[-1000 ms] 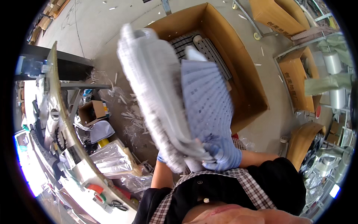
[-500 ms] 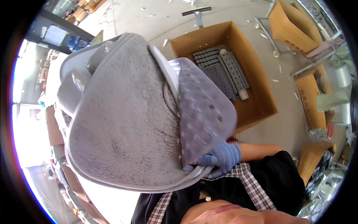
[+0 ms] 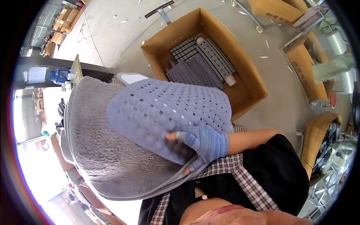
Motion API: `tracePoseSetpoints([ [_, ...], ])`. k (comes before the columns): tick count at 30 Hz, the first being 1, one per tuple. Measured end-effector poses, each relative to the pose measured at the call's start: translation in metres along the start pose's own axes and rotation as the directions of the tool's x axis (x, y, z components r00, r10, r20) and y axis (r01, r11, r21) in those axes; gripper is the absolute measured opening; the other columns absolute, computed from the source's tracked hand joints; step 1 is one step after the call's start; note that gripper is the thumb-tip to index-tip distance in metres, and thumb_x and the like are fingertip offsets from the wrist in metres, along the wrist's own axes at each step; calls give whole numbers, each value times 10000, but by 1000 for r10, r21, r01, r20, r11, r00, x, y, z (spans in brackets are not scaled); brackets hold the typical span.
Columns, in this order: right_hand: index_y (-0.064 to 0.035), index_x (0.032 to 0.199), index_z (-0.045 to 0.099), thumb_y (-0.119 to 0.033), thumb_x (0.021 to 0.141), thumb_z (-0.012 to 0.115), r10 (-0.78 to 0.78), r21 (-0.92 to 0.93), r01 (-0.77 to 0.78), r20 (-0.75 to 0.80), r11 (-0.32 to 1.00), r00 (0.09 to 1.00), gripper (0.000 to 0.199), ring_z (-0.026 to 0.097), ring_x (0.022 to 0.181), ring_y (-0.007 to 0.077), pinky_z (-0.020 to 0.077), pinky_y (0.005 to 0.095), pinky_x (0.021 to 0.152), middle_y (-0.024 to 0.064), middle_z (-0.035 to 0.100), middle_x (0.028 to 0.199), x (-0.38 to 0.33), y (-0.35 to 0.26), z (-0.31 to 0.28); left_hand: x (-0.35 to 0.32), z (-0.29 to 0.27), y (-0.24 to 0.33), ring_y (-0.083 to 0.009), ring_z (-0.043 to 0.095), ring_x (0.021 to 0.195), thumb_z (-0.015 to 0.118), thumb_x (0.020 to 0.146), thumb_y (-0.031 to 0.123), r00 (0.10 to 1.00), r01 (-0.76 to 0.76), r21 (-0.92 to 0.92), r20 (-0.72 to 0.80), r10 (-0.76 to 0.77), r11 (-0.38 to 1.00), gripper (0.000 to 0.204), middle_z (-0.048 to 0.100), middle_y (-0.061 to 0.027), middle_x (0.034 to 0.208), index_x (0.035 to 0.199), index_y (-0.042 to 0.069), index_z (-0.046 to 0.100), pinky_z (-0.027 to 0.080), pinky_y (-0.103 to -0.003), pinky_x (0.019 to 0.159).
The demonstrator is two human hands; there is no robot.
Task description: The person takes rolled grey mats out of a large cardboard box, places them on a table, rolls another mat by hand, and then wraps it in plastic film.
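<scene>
I hold a large grey mat in front of my chest. Its fuzzy pile side faces me on the left, and its blue-grey dotted rubber backing is folded over on the right. My right hand, in a blue fingerless glove, grips the folded edge of the backing with the thumb on top. The mat hides my left hand.
An open cardboard box on the concrete floor ahead holds several rolled and flat mats. More cardboard boxes and plastic-wrapped rolls stand to the right. A cluttered work surface lies at the left.
The mat has swung from edge-on to flat toward me, then dropped lower. The dotted backing now folds across more of the pile side, and the box behind shows again.
</scene>
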State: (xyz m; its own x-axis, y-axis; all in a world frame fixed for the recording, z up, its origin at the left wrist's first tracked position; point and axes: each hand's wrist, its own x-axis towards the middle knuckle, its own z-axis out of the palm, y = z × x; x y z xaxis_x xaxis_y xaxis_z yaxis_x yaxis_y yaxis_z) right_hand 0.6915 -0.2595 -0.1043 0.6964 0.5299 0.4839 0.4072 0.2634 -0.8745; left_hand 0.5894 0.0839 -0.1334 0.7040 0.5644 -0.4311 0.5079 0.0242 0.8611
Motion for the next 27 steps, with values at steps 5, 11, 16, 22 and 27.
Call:
tracePoseSetpoints([
  [5, 10, 1588, 53, -587, 736, 819, 397, -132, -392, 16, 911, 918, 1292, 669, 869, 406, 538, 396, 824, 253, 633, 1073, 4, 11, -15, 1, 8, 2, -279, 523, 1314, 804, 816, 248, 999, 37, 42, 2, -37, 998, 841, 514, -113, 1456, 1507, 53, 368, 406, -424, 1126],
  [11, -55, 1511, 367, -319, 875, 691, 555, -45, -554, 116, 831, 824, 761, 651, 972, 366, 525, 372, 882, 205, 636, 1143, 6, 45, -29, 3, 3, -6, -278, 523, 1313, 795, 823, 243, 997, 80, 51, -24, -79, 995, 827, 512, -114, 1456, 1506, 55, 369, 410, -421, 1122],
  [16, -14, 1197, 668, -187, 941, 688, 512, 454, -408, -131, 792, 849, 310, 589, 870, 70, 507, 248, 837, 6, 682, 978, -7, 104, -57, 7, -1, -7, -277, 523, 1312, 788, 830, 238, 996, 92, 57, -19, -91, 994, 815, 511, -115, 1456, 1506, 56, 370, 413, -419, 1118],
  [22, 1, 1145, 652, -166, 993, 612, 357, 184, -307, -536, 934, 765, 229, 565, 851, 29, 486, 180, 733, -46, 655, 956, 44, 173, -186, 2, -13, -10, -276, 523, 1311, 779, 838, 233, 995, 95, 46, -18, -94, 994, 801, 510, -116, 1456, 1505, 57, 372, 416, -417, 1114],
  [27, 13, 1139, 639, -170, 907, 653, 478, -471, -615, -387, 633, 789, 297, 611, 865, 101, 510, 250, 801, -3, 659, 930, 63, 236, -241, -4, -18, -29, -275, 523, 1311, 771, 844, 228, 994, 107, 31, -18, -107, 994, 789, 509, -117, 1456, 1504, 58, 373, 419, -415, 1111],
])
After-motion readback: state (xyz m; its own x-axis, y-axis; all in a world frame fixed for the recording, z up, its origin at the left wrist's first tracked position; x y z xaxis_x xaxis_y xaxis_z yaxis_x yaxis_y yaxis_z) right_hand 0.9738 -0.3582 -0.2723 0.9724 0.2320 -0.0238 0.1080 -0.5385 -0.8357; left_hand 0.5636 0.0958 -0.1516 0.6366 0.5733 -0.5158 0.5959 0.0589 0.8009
